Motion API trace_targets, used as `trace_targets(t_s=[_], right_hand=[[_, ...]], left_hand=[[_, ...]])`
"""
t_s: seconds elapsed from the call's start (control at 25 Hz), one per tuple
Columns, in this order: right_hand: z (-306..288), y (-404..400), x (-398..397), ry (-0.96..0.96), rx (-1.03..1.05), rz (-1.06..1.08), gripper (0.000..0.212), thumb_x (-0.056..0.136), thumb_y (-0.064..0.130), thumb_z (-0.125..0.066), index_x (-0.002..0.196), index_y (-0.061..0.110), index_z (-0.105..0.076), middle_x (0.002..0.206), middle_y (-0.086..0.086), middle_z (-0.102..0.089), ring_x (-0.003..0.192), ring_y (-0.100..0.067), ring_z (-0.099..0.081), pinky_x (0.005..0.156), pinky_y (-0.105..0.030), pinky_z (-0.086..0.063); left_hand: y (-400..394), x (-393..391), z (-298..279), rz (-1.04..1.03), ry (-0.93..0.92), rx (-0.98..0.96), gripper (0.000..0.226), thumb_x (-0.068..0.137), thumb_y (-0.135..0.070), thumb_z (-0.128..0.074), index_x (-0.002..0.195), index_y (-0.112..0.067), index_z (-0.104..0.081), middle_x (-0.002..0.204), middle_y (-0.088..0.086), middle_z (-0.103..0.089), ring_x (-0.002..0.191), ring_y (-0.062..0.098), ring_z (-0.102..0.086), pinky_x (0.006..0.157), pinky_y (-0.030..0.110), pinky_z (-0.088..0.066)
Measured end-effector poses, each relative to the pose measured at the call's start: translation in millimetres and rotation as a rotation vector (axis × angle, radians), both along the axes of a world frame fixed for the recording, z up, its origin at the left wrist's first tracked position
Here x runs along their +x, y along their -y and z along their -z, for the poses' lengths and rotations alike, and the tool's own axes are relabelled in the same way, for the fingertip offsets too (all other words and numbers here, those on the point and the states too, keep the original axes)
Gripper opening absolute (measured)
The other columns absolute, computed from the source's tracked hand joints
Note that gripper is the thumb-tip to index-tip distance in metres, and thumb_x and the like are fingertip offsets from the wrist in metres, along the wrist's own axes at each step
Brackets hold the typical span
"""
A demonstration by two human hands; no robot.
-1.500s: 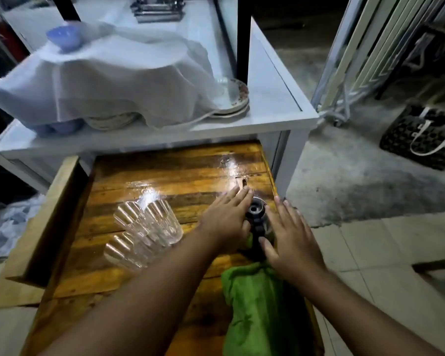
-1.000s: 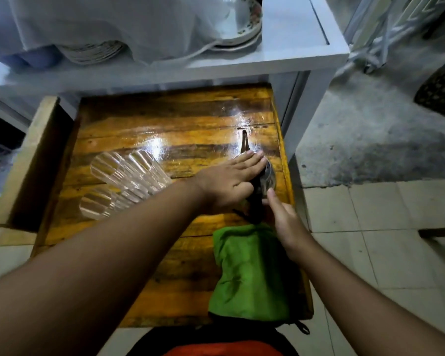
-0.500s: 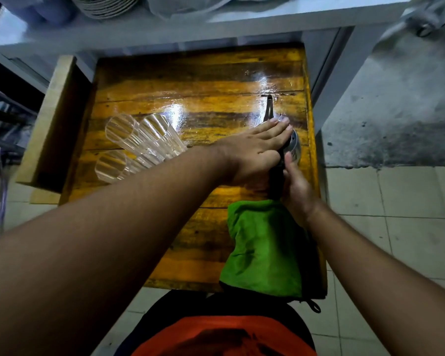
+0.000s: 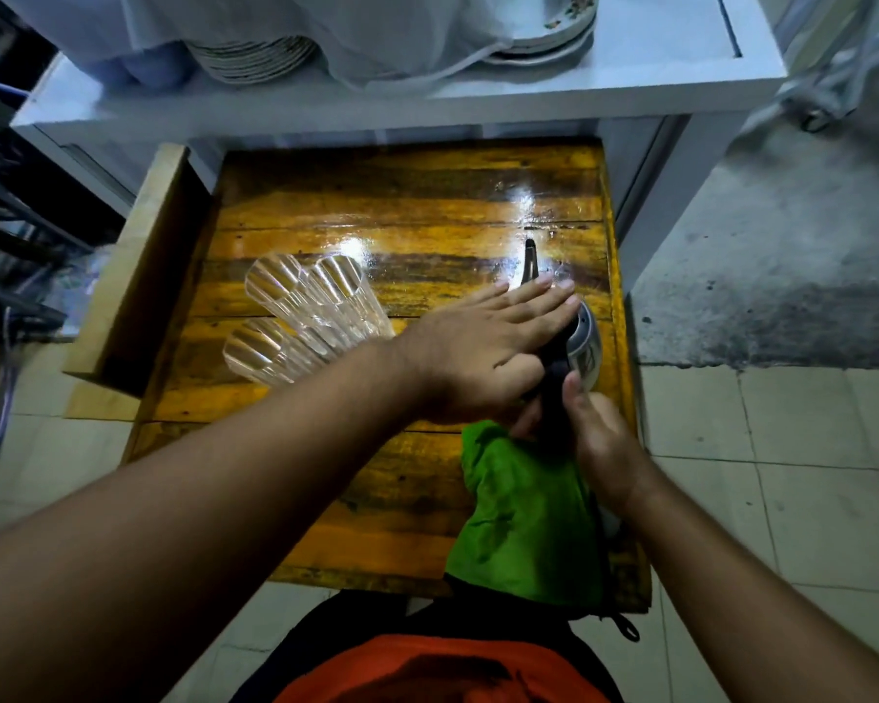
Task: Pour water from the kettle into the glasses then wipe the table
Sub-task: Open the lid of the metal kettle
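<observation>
A small steel kettle (image 4: 585, 342) with a black handle and a thin spout stands near the right edge of the glossy wooden table (image 4: 376, 225). My left hand (image 4: 493, 347) lies flat over the kettle's top, fingers stretched out. My right hand (image 4: 597, 433) is wrapped around the black handle from behind. Three clear ribbed glasses (image 4: 305, 317) stand clustered at the table's left middle, apart from both hands. A green cloth (image 4: 529, 520) lies on the table's near right corner, just under my right wrist.
A white shelf unit (image 4: 630, 78) overhangs the table's far side, holding stacked plates (image 4: 255, 58) under a white cloth. A wooden side board (image 4: 133, 266) rises along the table's left edge. Tiled and concrete floor lies to the right.
The camera has tilted down and closer. My left hand stays flat on the kettle's top. My right hand has gone from open beside the kettle to closed around its handle.
</observation>
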State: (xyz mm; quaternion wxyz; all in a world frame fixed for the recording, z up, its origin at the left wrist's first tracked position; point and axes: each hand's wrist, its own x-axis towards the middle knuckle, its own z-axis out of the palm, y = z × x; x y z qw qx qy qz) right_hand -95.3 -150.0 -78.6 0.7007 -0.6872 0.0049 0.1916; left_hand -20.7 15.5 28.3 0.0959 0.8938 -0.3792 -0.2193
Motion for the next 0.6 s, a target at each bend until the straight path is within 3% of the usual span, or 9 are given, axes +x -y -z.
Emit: trace_targets(t_s=[0.12,0.28,0.36,0.48,0.6], right_hand=[[-21.6,-8.1,-15.8,0.028,-0.076,-0.048,0.09,0.081,0.085,-0.027,0.078,0.011,-0.079,0.087,-0.006,-0.079,0.091,-0.021,-0.073,0.09,-0.038,-0.053],[-51.7,-31.8,-39.2,0.038,-0.095,-0.062,0.09,0.08,0.088,-0.025,0.082,0.016,-0.079,0.092,-0.007,-0.079,0.094,-0.022,-0.072,0.092,-0.048,-0.052],[-65.3,-48.4,-49.3,0.066,-0.089,-0.077,0.088,0.082,0.087,-0.024,0.083,0.018,-0.079,0.092,-0.007,-0.079,0.091,-0.021,-0.072,0.086,-0.044,-0.053],[-85.3,-80.3,-62.1,0.086,-0.06,-0.111,0.088,0.08,0.088,-0.024,0.083,0.02,-0.08,0.087,-0.003,-0.079,0.081,-0.013,-0.072,0.074,-0.024,-0.05],[-101.2,-113.3,-69.8,0.054,0.002,-0.199,0.091,0.078,0.089,-0.029,0.077,0.013,-0.08,0.082,0.003,-0.079,0.074,-0.002,-0.07,0.067,-0.012,-0.048]], left_hand=[[-24.8,-18.1,-20.2,0.022,0.044,-0.068,0.077,0.083,-0.043,-0.007,0.157,-0.022,-0.004,0.165,-0.003,0.002,0.15,0.005,0.008,0.122,0.029,0.005],[-59.8,-41.0,-47.3,0.045,0.098,-0.147,0.074,0.086,-0.042,-0.011,0.157,-0.021,-0.007,0.165,-0.003,0.0,0.151,0.007,0.007,0.123,0.031,0.003],[-79.5,-53.5,-59.2,0.043,0.123,-0.188,0.072,0.088,-0.04,-0.016,0.157,-0.02,-0.01,0.165,-0.002,-0.003,0.151,0.008,0.005,0.122,0.03,0.001],[-115.2,-71.6,-74.7,0.029,0.144,-0.221,0.07,0.09,-0.038,-0.02,0.157,-0.019,-0.012,0.165,-0.001,-0.006,0.151,0.008,0.004,0.121,0.027,0.001],[-153.2,-88.5,-83.2,0.014,0.149,-0.23,0.068,0.091,-0.036,-0.026,0.157,-0.02,-0.013,0.165,-0.004,-0.006,0.151,0.005,0.006,0.122,0.029,-0.001]])
